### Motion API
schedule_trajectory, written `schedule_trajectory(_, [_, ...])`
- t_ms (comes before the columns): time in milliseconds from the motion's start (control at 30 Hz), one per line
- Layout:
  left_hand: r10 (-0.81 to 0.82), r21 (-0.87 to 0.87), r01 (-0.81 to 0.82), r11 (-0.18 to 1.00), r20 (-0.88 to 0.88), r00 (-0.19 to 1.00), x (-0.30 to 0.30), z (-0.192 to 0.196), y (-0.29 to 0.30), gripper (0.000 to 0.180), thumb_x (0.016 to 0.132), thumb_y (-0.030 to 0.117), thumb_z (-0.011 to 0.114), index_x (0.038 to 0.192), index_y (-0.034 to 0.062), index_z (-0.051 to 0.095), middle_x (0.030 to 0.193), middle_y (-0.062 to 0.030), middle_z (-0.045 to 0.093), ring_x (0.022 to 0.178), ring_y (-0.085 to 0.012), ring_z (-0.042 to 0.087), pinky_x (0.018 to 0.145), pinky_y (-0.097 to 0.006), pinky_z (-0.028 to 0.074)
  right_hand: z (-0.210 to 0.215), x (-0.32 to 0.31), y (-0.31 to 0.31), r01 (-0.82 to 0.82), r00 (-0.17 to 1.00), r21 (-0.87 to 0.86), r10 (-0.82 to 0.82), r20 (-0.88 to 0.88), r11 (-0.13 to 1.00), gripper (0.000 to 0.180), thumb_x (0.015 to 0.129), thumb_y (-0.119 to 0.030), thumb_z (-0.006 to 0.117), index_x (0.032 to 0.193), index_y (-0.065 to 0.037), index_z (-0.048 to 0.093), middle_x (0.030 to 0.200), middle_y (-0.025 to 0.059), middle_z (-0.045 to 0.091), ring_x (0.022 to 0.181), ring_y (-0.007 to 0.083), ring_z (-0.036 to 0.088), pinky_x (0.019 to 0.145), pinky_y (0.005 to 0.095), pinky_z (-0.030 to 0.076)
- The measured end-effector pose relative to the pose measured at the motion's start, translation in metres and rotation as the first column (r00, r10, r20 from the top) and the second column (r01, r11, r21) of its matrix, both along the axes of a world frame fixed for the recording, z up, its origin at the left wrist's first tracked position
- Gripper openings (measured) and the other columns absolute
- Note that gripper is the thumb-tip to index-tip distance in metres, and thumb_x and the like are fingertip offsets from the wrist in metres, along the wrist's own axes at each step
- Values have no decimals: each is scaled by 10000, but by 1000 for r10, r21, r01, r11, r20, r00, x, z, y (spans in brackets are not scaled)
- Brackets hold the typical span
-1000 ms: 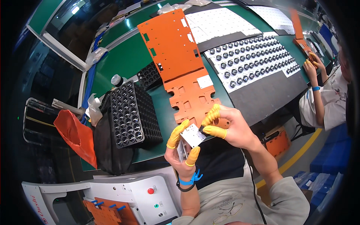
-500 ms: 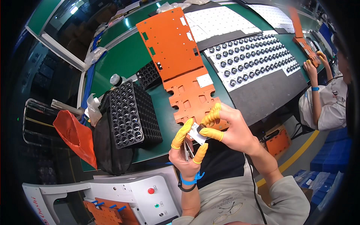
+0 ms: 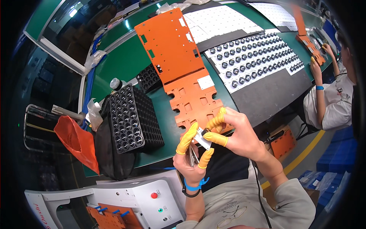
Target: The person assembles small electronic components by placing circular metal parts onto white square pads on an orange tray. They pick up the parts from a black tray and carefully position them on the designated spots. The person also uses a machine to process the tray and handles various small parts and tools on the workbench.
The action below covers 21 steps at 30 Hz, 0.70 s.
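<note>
My left hand [image 3: 191, 162], in yellow finger cots, pinches a small white board [image 3: 203, 141] by its edges. Metal tweezers [image 3: 193, 157] rest in the same hand, pointing down from the fingers. My right hand [image 3: 240, 135], also in yellow finger cots, grips a small black round part [image 3: 206, 132] against the board's upper side; fingertips partly cover it. Both hands are over the near end of an orange fixture plate [image 3: 190, 103] with cutouts. A white square board [image 3: 206, 82] sits on that plate.
Left of the fixture stands a black tray stack [image 3: 127, 118] with round cells; a smaller black tray [image 3: 149, 78] lies behind. A white sheet [image 3: 253, 59] bears rows of black round parts. Nearby are an orange bag [image 3: 76, 143], a grey machine [image 3: 148, 198] and a co-worker [image 3: 329, 99] at right.
The white board has turned slightly between my fingers, with both hands still together on it. The view has shifted a little. The co-worker's hands have moved on their orange plate.
</note>
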<state>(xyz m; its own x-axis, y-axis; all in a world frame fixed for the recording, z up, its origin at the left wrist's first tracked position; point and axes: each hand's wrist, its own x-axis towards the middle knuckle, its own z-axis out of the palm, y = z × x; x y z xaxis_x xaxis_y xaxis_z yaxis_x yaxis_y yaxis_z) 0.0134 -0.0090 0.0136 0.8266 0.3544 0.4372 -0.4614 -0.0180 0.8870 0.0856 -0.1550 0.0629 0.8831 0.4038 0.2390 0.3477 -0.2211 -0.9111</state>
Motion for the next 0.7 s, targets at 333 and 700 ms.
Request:
schedule_trajectory(333, [-93, -134, 90, 987, -17, 995, 3, -1, -5, 623, 818, 168, 810, 1328, -45, 522, 1309, -181, 602, 1181, -231, 587, 994, -323, 462, -8, 4, -8, -41, 962, 50, 26, 270, 998, 313, 723, -131, 846, 971, -15, 695, 872, 95, 593, 792, 263, 568, 712, 354, 476])
schedule_trajectory(700, [-411, -727, 193, 659, -133, 902, 7, -12, -3, 465, 1010, 281, 518, 1380, 4, 461, 1061, -62, 610, 625, -60, 436, 516, -188, 332, -39, 4, -4, 157, 745, -39, -92, 661, 987, 430, 673, -194, 842, 1064, -55, 727, 904, 60, 599, 865, 281, 558, 875, 432, 439])
